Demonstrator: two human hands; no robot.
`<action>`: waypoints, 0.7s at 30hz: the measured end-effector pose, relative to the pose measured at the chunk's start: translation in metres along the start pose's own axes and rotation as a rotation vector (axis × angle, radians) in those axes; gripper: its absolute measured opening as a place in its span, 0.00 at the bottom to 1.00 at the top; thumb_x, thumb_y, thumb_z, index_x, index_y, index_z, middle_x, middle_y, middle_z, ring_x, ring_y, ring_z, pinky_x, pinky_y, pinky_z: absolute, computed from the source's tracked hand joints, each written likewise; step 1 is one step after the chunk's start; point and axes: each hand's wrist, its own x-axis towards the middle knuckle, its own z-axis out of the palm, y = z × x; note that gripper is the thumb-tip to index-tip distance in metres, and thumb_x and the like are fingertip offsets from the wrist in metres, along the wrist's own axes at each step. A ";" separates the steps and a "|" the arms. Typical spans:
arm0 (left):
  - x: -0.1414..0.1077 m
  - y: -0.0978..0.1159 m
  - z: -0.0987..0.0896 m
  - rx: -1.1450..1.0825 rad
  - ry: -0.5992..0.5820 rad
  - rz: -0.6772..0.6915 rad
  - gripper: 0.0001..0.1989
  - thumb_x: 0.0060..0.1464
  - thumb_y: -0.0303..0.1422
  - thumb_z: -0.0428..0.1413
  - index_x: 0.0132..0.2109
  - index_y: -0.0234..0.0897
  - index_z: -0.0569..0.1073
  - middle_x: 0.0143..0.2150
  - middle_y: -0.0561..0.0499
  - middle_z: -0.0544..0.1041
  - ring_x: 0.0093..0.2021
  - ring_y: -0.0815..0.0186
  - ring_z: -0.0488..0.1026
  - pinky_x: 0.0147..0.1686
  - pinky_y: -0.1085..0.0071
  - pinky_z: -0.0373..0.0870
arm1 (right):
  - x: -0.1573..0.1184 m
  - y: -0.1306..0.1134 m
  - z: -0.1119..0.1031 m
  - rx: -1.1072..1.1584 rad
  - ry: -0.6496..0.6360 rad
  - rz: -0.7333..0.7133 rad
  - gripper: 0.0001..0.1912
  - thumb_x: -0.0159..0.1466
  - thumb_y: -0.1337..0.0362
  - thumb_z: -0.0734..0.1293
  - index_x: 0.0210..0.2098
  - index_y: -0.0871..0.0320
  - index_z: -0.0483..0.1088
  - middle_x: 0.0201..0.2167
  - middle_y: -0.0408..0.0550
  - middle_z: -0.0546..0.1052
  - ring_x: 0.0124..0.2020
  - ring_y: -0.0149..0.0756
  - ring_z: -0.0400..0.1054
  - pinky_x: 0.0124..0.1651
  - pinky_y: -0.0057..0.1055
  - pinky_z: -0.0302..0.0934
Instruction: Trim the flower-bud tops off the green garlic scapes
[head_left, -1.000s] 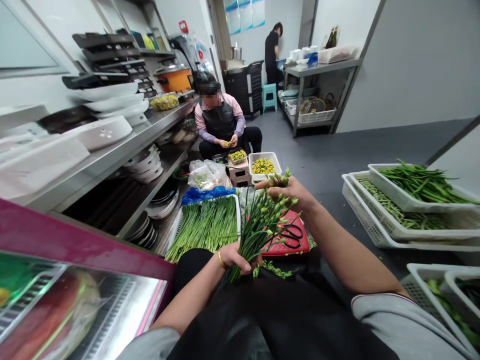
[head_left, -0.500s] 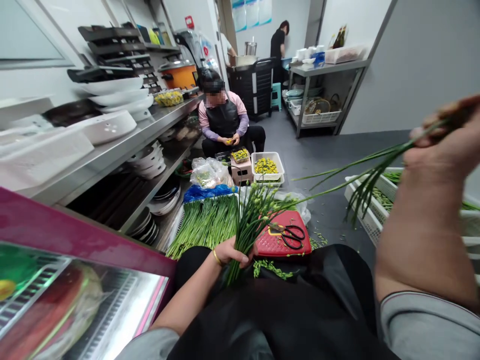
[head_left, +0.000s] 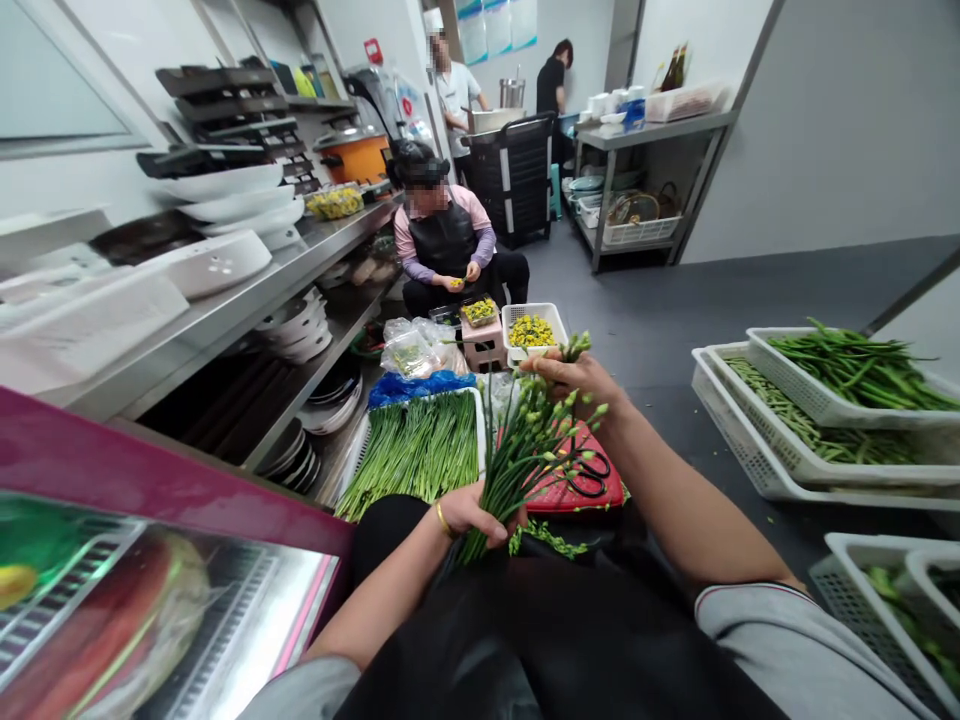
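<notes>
My left hand (head_left: 484, 515), with a gold bangle at the wrist, is wrapped round a bunch of flowering chives (head_left: 514, 450). The green stems stand up and lean right, pale buds at the top. My right hand (head_left: 574, 378) is closed at the bud ends of the bunch, thumb and fingers together; a few buds poke out above it. Beyond my left hand lies a white tray of cut chive stems (head_left: 424, 440). Behind the bunch, black-handled scissors (head_left: 589, 472) rest on a red stool (head_left: 551, 495), partly hidden. Loose chive buds (head_left: 551, 540) lie on my dark apron.
A co-worker (head_left: 446, 235) sits ahead, handling yellow flowers beside a white basket of yellow flowers (head_left: 531, 332). White baskets of green beans (head_left: 862, 372) stand at right. A steel shelf (head_left: 322, 245) with dishes runs along the left, above a pink-edged display case (head_left: 150, 450).
My right hand has come from far right, where it held several long stems out, to the top of the bunch. My left hand stays round the bunch. A person in white shows at the back.
</notes>
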 end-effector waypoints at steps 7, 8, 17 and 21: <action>-0.010 0.004 -0.007 0.047 0.001 0.012 0.23 0.32 0.38 0.68 0.36 0.28 0.77 0.19 0.52 0.71 0.16 0.71 0.65 0.17 0.74 0.59 | -0.011 -0.081 -0.089 0.062 0.484 -0.524 0.25 0.39 0.45 0.77 0.22 0.53 0.64 0.15 0.34 0.49 0.16 0.22 0.38 0.18 0.29 0.31; -0.012 0.005 -0.008 0.061 -0.007 0.007 0.22 0.32 0.38 0.68 0.35 0.28 0.77 0.19 0.52 0.71 0.16 0.71 0.65 0.17 0.74 0.59 | -0.016 -0.093 -0.109 0.021 0.572 -0.565 0.26 0.41 0.43 0.76 0.21 0.53 0.61 0.16 0.35 0.50 0.16 0.23 0.37 0.19 0.29 0.30; -0.006 0.004 -0.008 0.105 -0.023 -0.021 0.20 0.32 0.37 0.67 0.34 0.29 0.77 0.19 0.53 0.71 0.17 0.71 0.64 0.17 0.74 0.59 | -0.013 -0.054 -0.109 -0.097 0.414 -0.327 0.23 0.43 0.46 0.76 0.22 0.53 0.63 0.13 0.33 0.48 0.13 0.22 0.38 0.16 0.27 0.30; -0.003 0.003 -0.007 0.117 -0.023 -0.047 0.19 0.32 0.36 0.67 0.33 0.29 0.77 0.19 0.53 0.71 0.16 0.72 0.64 0.17 0.74 0.59 | 0.001 -0.013 -0.052 -0.073 0.073 -0.037 0.25 0.43 0.49 0.77 0.32 0.60 0.72 0.12 0.30 0.50 0.13 0.19 0.40 0.15 0.23 0.31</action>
